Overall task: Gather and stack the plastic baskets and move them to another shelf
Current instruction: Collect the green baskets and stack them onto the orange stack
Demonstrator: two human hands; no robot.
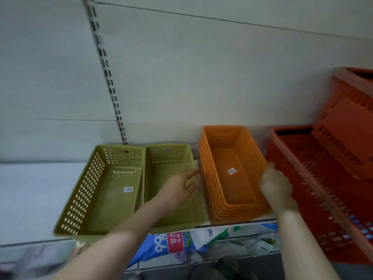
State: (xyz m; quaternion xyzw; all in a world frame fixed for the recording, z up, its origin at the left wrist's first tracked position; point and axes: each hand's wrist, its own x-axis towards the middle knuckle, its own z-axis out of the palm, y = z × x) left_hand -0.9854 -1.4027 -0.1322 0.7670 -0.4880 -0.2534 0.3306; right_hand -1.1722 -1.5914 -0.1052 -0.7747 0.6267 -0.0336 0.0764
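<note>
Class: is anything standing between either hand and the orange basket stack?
Nothing visible. The left hand reaches across a green basket toward the orange basket stack; the right hand is at its right side, beside a red basket.

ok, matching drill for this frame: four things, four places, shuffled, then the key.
Things:
1. orange stack
2. left green basket
3. red crates
4. packets

Places:
A. far right
B. shelf below
C. between left hand and right hand
D. farthest left

Pairs: 1-C, 2-D, 3-A, 4-B
</note>
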